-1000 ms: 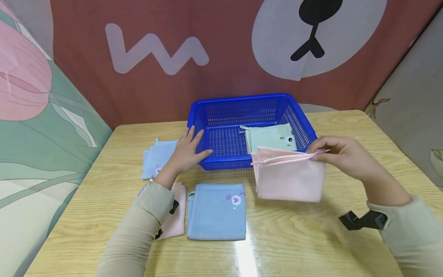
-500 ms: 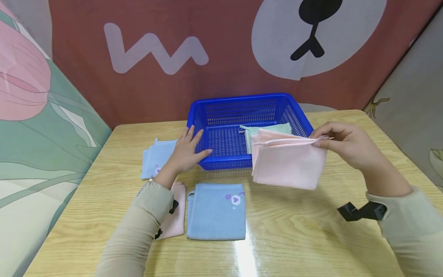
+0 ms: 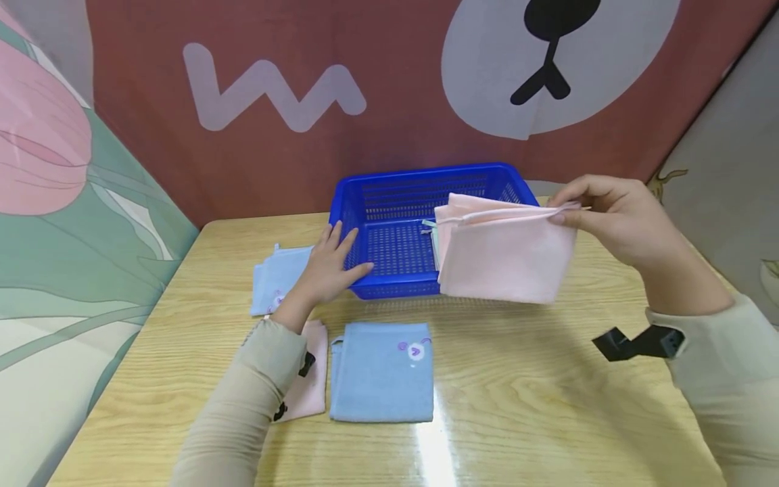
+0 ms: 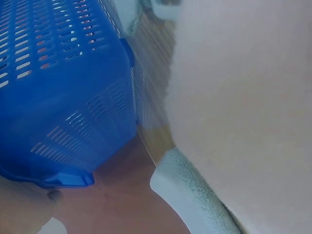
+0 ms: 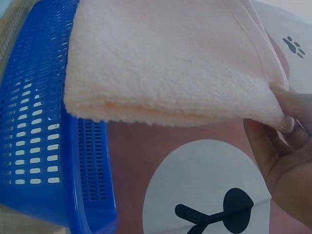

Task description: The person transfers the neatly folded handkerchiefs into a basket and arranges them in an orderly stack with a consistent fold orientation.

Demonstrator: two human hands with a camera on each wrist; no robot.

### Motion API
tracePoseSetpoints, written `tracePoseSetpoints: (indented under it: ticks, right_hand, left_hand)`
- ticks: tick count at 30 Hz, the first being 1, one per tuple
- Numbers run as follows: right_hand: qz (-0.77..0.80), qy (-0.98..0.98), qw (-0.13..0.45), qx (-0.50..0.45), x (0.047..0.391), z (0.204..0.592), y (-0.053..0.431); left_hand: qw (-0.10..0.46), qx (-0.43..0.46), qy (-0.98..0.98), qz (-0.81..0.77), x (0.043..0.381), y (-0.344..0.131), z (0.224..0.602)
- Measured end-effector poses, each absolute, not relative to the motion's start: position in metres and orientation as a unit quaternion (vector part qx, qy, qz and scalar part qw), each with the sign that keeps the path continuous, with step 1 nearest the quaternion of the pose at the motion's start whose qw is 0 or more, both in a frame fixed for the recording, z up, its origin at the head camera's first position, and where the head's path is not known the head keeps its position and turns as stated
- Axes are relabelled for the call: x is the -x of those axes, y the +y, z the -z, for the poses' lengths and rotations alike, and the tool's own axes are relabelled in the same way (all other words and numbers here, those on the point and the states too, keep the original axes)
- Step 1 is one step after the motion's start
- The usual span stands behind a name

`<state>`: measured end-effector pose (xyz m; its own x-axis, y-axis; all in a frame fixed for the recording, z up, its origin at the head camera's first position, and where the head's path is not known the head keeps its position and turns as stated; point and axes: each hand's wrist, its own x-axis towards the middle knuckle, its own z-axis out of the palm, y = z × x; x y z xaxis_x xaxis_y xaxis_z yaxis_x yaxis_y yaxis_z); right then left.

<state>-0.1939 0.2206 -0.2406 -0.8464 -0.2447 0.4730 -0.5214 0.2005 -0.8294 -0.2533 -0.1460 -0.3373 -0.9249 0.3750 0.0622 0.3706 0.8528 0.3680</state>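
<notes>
My right hand (image 3: 621,220) pinches the upper right corner of a folded pink towel (image 3: 505,257), thumb in front. The towel hangs over the right part of the blue plastic basket (image 3: 395,279), hiding much of it. Only a thin edge of a green towel (image 3: 435,245) shows inside, behind the pink one. My left hand (image 3: 331,267) rests on the basket's left front corner with fingers spread. In the right wrist view, the pink towel's (image 5: 170,68) fluffy lower fold is beside the basket wall (image 5: 36,126).
On the wooden table (image 3: 523,399), a folded blue towel (image 3: 380,379) with a bear face lies in front of the basket. Another pink towel (image 3: 313,385) is partly under my left forearm. A smaller-looking blue towel (image 3: 276,274) lies left of the basket. A printed cloth backdrop (image 3: 274,169) stands behind.
My right hand has lifted the pink towel upward and away from me, from the basket's front edge to over its right side, covering the green towel. My left hand has stayed put.
</notes>
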Motion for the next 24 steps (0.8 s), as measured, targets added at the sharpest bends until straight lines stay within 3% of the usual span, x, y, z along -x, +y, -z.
tracePoseSetpoints:
  ticks: [24]
  right_hand:
    - [-0.608, -0.752, 0.142, -0.213, 0.215, 0.242, 0.217]
  left_hand:
    - [-0.001, -0.194, 0.961, -0.196, 0.252, -0.144, 0.337]
